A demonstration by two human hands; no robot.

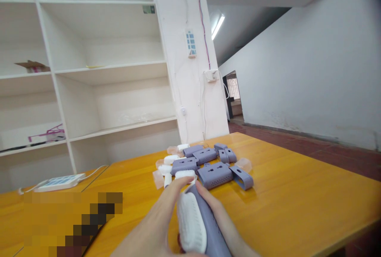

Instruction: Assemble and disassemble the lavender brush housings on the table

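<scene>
My right hand [222, 219] is wrapped along the side of a grey-purple plastic case [212, 229], tilted toward me at the bottom centre. A white, oval, ridged piece [192, 223], which looks like a brush, lies against the case. My left hand [157, 217] grips around this white piece, its thumb reaching to the top end by the case. The lower fingers of both hands are partly hidden or cut off by the frame. Just beyond stand more perforated purple cases [216, 176] with keyhole slots, and a purple end cap [242, 177].
White pieces [171, 159] and clear pinkish covers [158, 178] lie left of the cases on the yellow table [285, 193]. A white power strip [61, 182] with a cord lies at left. White shelves [119, 68] stand behind; a blurred patch covers the lower left.
</scene>
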